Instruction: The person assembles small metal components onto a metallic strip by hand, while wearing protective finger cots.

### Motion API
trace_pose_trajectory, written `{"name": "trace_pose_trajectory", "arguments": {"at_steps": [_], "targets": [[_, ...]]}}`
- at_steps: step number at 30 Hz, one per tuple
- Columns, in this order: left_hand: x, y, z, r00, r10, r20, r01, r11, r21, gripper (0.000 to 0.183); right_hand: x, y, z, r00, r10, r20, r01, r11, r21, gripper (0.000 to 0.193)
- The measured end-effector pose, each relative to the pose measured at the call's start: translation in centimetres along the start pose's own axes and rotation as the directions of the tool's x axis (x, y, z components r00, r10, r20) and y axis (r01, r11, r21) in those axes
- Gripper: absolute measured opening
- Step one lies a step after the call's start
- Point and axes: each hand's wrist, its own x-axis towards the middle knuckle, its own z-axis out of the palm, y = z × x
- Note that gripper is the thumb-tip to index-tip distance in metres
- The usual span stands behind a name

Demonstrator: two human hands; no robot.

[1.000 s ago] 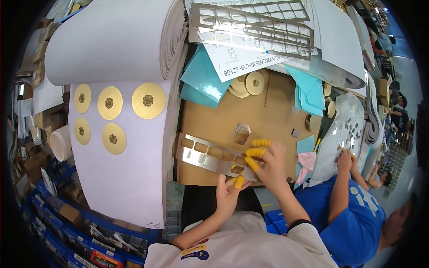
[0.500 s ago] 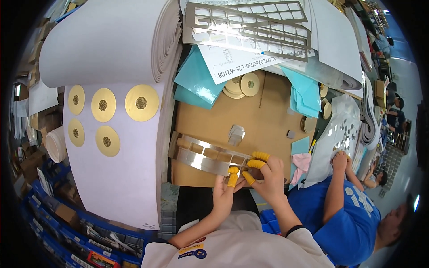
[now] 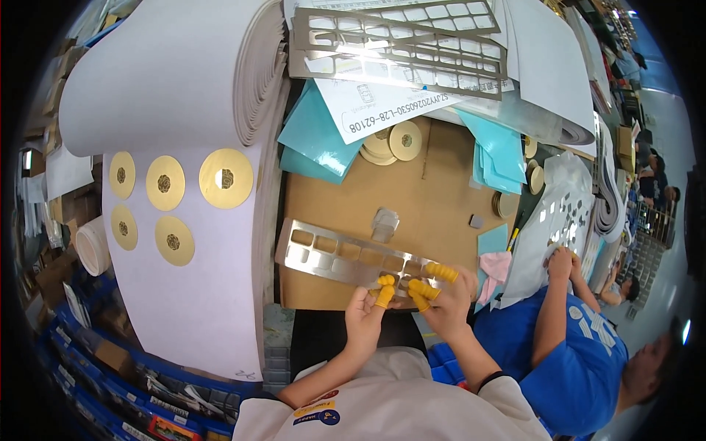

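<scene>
Before me the frame strip [image 3: 334, 259] is over the near part of the cardboard [image 3: 323, 202], small plates [image 3: 384, 223] just behind it. On my left, discs [image 3: 165, 183] lie on paper [image 3: 184, 316]; on my right, a cloth [image 3: 495, 270]; at the back, other frames [image 3: 393, 48] on printed sheets [image 3: 353, 114].

Forearms [image 3: 323, 380] reach forward; left hand [image 3: 365, 312] curls inward; right hand [image 3: 447, 303] bends beside it, fingertips [image 3: 422, 288] perhaps pinching.

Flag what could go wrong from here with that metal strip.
The thin metal strip may bend or tip: the left hand pinches it near its right end and the right hand is there too, leaving its left part unheld.
The small heaped pieces just beyond it on the cardboard could scatter if the strip swings.
</scene>
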Motion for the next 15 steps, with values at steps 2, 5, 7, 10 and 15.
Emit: {"name": "trace_pose_trajectory", "arguments": {"at_steps": [2,5,7,10,15], "targets": [[0.0,-0.4,-0.5,0.998,-0.016,0.058,0.012,0.998,0.068,0.018,-0.4,0.5,1.0,0.978,0.207,0.016,-0.206,0.960,0.191,0.022],[0.1,-0.2,-0.4,0.995,-0.075,0.072,0.077,0.997,-0.019,0.021,-0.3,0.4,1.0,0.934,0.354,0.043,-0.347,0.874,0.341,0.022],[0.2,0.8,0.0,0.993,-0.103,0.056,0.103,0.995,-0.005,0.017,-1.4,0.0,0.8,0.998,0.053,-0.030,-0.051,0.997,0.056,0.023],[-0.1,0.8,-0.3,0.990,-0.129,0.059,0.128,0.992,0.017,0.014,-1.5,-0.2,0.5,0.992,0.125,-0.033,-0.121,0.988,0.099,0.023],[-0.4,1.0,-0.2,0.985,-0.148,0.093,0.145,0.989,0.043,0.018,-1.6,-0.4,0.6,0.945,0.325,-0.046,-0.297,0.907,0.298,0.022]]}}
